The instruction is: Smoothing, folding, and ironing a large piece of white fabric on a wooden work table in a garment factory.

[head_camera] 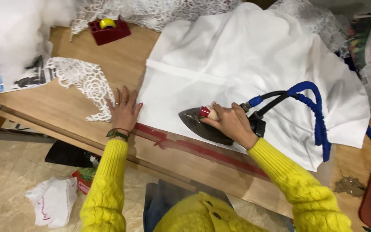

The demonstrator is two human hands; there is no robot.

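White cloth mid-frame lies under the left hand, fingers spread flat pinning its edge, while the right hand, fingers clamped, grips the iron.

Bright, even indoor light; sharp view, white cloth slightly overexposed.

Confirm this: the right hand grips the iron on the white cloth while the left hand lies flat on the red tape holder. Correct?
Not quite. In the head view the left hand lies flat on the table at the white cloth's edge, beside the lace; the red tape holder sits far off, untouched. The right hand does grip the iron on the cloth.
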